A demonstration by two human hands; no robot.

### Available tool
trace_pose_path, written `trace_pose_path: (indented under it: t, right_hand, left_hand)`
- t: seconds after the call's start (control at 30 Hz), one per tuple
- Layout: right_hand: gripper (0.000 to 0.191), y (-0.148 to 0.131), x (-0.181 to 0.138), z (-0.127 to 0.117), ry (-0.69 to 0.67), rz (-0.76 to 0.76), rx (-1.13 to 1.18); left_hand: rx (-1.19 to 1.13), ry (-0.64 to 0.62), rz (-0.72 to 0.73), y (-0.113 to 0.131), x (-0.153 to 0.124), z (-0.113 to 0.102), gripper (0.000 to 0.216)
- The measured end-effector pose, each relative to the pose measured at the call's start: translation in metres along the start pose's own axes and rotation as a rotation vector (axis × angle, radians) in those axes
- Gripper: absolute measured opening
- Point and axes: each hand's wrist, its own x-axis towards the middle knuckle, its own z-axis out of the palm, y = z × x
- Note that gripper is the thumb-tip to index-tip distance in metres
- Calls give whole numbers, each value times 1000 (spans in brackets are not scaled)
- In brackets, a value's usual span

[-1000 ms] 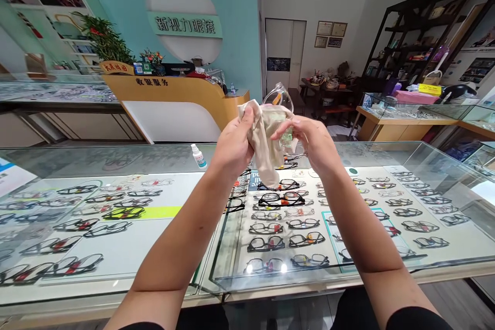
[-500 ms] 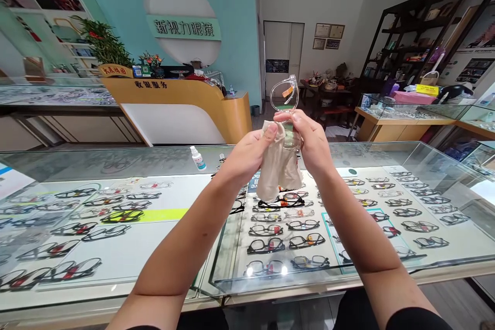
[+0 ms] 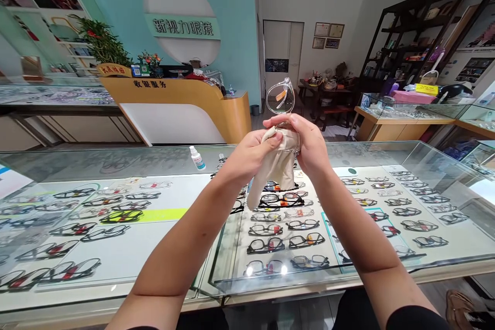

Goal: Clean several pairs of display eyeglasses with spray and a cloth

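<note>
In front of me, above the glass counter, I hold a pair of clear-framed glasses [image 3: 281, 98] upright on end, one lens at the top. An orange tag shows at the upper lens. My right hand [image 3: 309, 139] grips the frame near its middle and lower lens. Pinched in my left hand [image 3: 259, 149] is a beige cloth [image 3: 279, 167], pressed over the lower lens and hanging down below it. The cloth and my fingers hide most of that lens.
Under the glass display counter [image 3: 154, 281] lie rows of eyeglass frames [image 3: 266, 245]. A small white spray bottle [image 3: 197, 158] stands on the glass to the left. Beyond are a wooden cashier desk [image 3: 166, 94] and another display case [image 3: 390, 122] at right.
The cloth has moved onto the lower lens, covering it. The glasses have tilted and shifted slightly left, and the cloth's hanging end has swung left. Footwear has come into view at lower right.
</note>
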Motion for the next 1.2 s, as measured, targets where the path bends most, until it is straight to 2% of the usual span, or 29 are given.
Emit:
trace_pose_path:
  t: [0.2, 0.37, 0.73, 0.93, 1.2]
  right_hand:
    - [40, -1, 0, 2, 57, 13, 68]
    - [43, -3, -4, 7, 129, 5, 53]
    - [36, 2, -17, 31, 280, -151, 150]
    - [35, -1, -26, 41, 282, -228, 116]
    - [38, -2, -35, 48, 275, -237, 93]
  left_hand:
    - [0, -33, -12, 1, -1, 1, 51]
    - [77, 91, 135, -3, -2, 13, 54]
    - [-48, 412, 227, -22, -9, 60, 56]
    - [-113, 482, 266, -22, -11, 67, 58]
    - [-114, 501, 317, -19, -11, 67, 60]
